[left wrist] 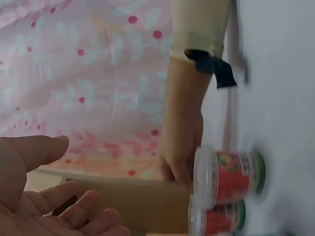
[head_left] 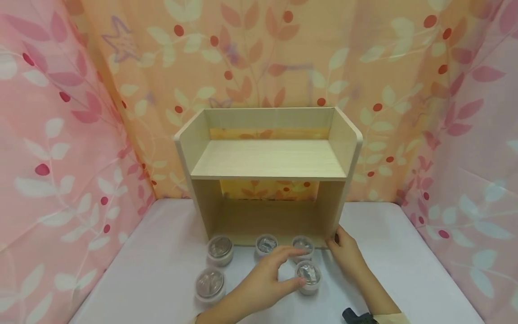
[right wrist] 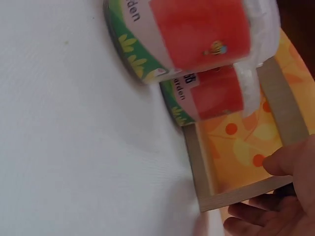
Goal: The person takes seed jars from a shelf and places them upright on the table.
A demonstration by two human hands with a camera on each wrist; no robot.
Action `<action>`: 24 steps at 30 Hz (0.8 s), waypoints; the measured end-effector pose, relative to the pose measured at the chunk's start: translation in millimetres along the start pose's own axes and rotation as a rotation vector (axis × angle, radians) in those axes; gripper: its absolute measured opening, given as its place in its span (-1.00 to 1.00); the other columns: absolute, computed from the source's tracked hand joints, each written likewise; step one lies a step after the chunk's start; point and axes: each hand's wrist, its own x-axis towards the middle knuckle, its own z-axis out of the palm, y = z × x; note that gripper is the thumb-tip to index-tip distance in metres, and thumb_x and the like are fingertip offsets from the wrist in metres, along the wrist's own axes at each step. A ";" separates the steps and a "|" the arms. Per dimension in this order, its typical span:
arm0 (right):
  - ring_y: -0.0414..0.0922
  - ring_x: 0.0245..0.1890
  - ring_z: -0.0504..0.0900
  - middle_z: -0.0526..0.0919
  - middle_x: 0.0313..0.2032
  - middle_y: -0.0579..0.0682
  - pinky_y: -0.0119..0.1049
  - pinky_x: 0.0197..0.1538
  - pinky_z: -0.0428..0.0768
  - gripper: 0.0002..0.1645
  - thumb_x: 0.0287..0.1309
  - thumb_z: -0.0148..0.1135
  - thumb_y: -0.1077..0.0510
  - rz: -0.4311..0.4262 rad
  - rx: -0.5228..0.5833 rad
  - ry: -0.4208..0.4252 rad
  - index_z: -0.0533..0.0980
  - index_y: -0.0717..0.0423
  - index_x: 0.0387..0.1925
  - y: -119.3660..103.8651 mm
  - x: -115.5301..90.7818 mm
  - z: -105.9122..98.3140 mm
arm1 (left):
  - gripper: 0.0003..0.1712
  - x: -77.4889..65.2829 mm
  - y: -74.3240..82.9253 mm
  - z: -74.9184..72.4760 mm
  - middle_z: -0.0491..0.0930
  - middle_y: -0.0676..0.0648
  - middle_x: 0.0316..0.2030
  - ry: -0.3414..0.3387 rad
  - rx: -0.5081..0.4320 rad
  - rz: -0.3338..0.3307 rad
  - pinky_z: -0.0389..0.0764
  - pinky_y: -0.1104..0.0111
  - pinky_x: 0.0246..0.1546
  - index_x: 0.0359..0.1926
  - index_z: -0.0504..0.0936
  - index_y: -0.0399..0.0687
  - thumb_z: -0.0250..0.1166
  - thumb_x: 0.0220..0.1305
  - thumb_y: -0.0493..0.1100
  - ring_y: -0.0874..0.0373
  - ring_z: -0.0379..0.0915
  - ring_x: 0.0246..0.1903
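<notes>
A pale wooden two-tier shelf (head_left: 267,157) stands upright on the table. My right hand (head_left: 349,254) grips the lower front edge of its right side panel; in the right wrist view the thumb (right wrist: 283,160) lies on the inner side and the fingers (right wrist: 251,211) on the outer. My left hand (head_left: 263,279) hovers with thumb and fingers spread beside a clear-lidded jar (head_left: 308,278). Behind that, a second jar (head_left: 303,245) sits partly behind the left fingertips. In the left wrist view nothing lies in the left palm. Red-and-green labels wrap the jars (left wrist: 234,177).
More jars stand before the shelf: one in the middle (head_left: 265,244), two at left, the rear one (head_left: 220,249) and the front one (head_left: 210,285). A white cloth (head_left: 137,270) covers the table. Floral curtains (head_left: 259,54) enclose the back and both sides.
</notes>
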 end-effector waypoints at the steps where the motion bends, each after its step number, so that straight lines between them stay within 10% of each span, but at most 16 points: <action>1: 0.35 0.31 0.47 0.46 0.33 0.39 0.21 0.31 0.49 -0.33 0.48 0.12 0.12 -0.014 -0.017 0.007 0.22 0.24 0.49 -1.6 -0.6 -2.4 | -0.41 -1.6 -0.4 -4.7 0.48 0.24 0.27 0.006 0.001 -0.018 0.48 -0.01 0.33 0.35 0.49 0.37 0.40 0.33 0.11 0.10 0.37 0.36; 13: 0.28 0.20 0.59 0.62 0.18 0.29 0.31 0.24 0.50 -0.30 0.34 0.25 0.27 -0.200 -0.235 0.059 0.29 0.28 0.45 -6.7 -16.3 -18.4 | -0.51 -29.5 -42.0 -72.2 0.58 0.23 0.16 0.145 0.013 -0.096 0.51 0.15 0.31 0.21 0.59 0.36 0.47 0.28 -0.03 0.14 0.49 0.24; 24: 0.21 0.25 0.58 0.61 0.24 0.19 0.22 0.25 0.53 -0.26 0.28 0.34 0.21 -0.302 -0.434 0.068 0.35 0.17 0.45 -0.5 -32.8 -28.6 | -0.53 -65.0 -88.0 -131.0 0.65 0.09 0.12 0.348 0.222 -0.068 0.64 0.10 0.14 0.17 0.64 0.13 0.49 0.24 -0.18 0.13 0.55 0.17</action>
